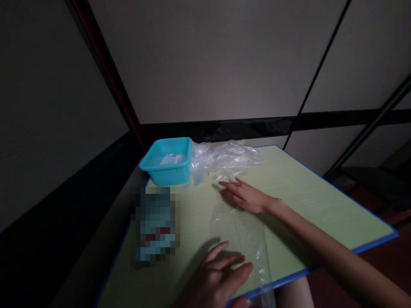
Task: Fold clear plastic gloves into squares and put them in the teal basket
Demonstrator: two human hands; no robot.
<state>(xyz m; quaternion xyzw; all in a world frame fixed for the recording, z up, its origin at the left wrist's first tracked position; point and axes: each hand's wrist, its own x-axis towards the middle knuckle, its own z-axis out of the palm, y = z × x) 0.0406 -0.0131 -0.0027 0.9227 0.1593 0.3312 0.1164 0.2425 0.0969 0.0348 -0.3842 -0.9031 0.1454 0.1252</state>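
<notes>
A clear plastic bag (pixel 248 233) lies flat on the table, with its near end hanging over the front edge. My right hand (pixel 245 196) reaches in from the right, fingers spread, over the bag's far end; contact is hard to make out. At the front, my left hand (pixel 220 276) hovers beside the bag's left side, fingers apart and slightly bent, holding nothing. Beyond my right hand sits a crumpled heap of clear plastic bags (pixel 227 156).
A turquoise plastic basin (pixel 170 174) with some white or clear material inside stands at the back left. Nearer me lies a blurred-out teal item (pixel 156 218). The pale green table (pixel 305 192) has a blue edge, with panelled walls behind and left.
</notes>
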